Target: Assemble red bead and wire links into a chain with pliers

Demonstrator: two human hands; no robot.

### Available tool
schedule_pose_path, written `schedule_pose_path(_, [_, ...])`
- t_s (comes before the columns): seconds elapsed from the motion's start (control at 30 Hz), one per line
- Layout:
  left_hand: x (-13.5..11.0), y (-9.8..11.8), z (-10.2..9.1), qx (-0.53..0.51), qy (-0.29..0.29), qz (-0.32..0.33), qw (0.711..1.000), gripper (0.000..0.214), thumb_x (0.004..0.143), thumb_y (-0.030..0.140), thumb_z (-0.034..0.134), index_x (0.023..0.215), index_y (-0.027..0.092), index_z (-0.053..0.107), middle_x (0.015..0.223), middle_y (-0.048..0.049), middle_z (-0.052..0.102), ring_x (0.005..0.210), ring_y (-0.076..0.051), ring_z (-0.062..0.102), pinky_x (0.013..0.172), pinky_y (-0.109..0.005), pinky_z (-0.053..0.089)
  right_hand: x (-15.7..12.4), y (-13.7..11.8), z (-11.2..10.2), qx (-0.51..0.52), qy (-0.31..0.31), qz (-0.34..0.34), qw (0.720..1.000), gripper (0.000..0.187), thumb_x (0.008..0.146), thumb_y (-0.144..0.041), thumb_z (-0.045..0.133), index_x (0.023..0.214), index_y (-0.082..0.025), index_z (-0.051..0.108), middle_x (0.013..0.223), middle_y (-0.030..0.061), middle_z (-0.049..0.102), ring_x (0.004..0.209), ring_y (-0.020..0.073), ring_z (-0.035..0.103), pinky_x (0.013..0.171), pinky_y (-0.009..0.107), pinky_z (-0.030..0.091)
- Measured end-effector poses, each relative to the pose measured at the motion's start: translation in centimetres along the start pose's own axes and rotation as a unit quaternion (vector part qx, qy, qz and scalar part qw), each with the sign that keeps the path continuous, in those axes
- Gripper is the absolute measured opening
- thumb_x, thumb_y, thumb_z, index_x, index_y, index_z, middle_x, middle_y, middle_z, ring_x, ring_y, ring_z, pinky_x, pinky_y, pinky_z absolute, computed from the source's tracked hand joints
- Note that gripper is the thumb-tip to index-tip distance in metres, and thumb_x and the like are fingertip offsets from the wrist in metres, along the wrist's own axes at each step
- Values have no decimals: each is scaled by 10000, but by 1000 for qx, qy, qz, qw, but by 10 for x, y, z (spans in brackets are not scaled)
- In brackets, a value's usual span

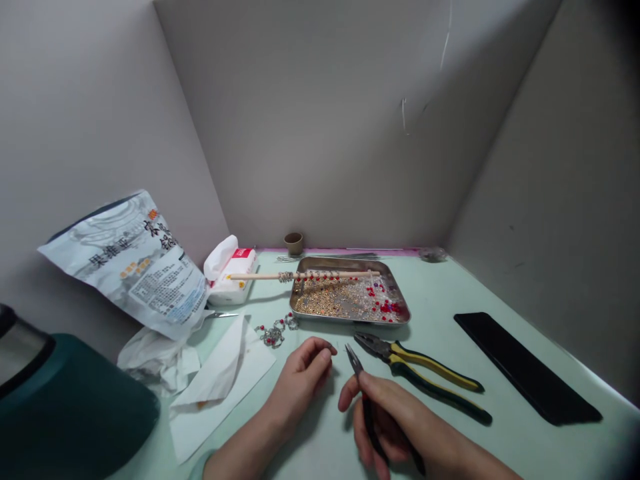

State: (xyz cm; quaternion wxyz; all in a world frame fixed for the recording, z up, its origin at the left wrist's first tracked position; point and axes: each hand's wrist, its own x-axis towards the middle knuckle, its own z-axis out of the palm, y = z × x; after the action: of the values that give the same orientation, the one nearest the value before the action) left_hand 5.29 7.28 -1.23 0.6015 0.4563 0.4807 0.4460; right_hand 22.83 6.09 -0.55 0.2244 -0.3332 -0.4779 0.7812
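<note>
My right hand (395, 413) is wrapped round dark-handled needle-nose pliers (355, 361), whose tips point up and away from me. Just left of those tips, my left hand (305, 373) is closed with thumb and forefinger together; anything between them is too small to make out. Larger combination pliers (425, 370) with yellow and dark green grips lie to the right of the needle-nose pair. Beyond my hands stands a metal tray (350, 320) of gold, clear and red beads. A wooden stick (265, 276) strung with wire loops and red beads rests across it. A beaded wire piece (274, 335) lies near the tray.
At left are a dark green container (75, 407), a white printed pouch (145, 267), crumpled tissue (155, 363), folded white paper (220, 387) and a tissue pack (235, 283). A small brown cup (293, 244) stands behind the tray. A black flat slab (525, 367) lies at right.
</note>
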Motion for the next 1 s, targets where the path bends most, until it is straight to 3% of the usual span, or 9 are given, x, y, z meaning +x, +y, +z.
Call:
schedule_pose_path(0.13, [0,-2,0,-19,2,-10,1000,346,781,493,604,828,158,530,612,46,439,461,-47,288,425,-201,148,3,-1,-3,168,-48,106,979,650,872,-704,228,954,-145,548,610,51,626,419,125,576,325,162,211])
schedule_pose_path(0.23, [0,-2,1,-31,2,-9,999,357,765,501,619,766,165,497,614,43,447,451,-44,284,423,-204,142,1,-1,-5,234,-72,85,966,532,870,-641,369,1010,-160,548,771,73,657,605,175,654,473,213,394])
schedule_pose_path(0.3, [0,-2,1,-32,0,-7,999,363,764,503,620,738,168,481,608,40,459,447,-43,286,424,-206,145,-2,-1,-4,250,-100,72,960,410,843,-513,519,1053,-164,555,876,81,664,711,181,661,626,268,450])
schedule_pose_path(0.4, [0,-2,1,-34,-5,-12,999,342,779,484,608,740,171,472,582,44,461,442,-44,279,426,-208,141,-5,2,-1,228,-126,61,964,401,780,-358,623,1119,-159,544,902,89,677,746,159,648,691,261,437])
schedule_pose_path(0.6, [0,-3,1,-29,-26,-12,999,283,825,433,558,759,170,475,553,47,449,416,-41,256,413,-215,123,0,9,5,44,-7,6,999,499,872,-570,396,1032,-121,542,568,50,635,396,99,493,402,176,251])
schedule_pose_path(0.73, [1,-5,3,-58,-36,-17,997,266,839,408,544,748,173,457,552,48,440,415,-40,247,407,-215,113,2,7,4,-54,-10,18,998,557,859,-619,382,1006,-110,554,557,39,629,378,86,474,374,172,225])
schedule_pose_path(1.0, [1,-9,3,-78,-64,-21,995,237,876,366,504,753,172,446,528,52,434,403,-36,238,399,-223,96,-1,7,11,-3,24,5,1000,493,875,-578,388,943,-117,551,495,-5,563,310,52,400,335,150,183])
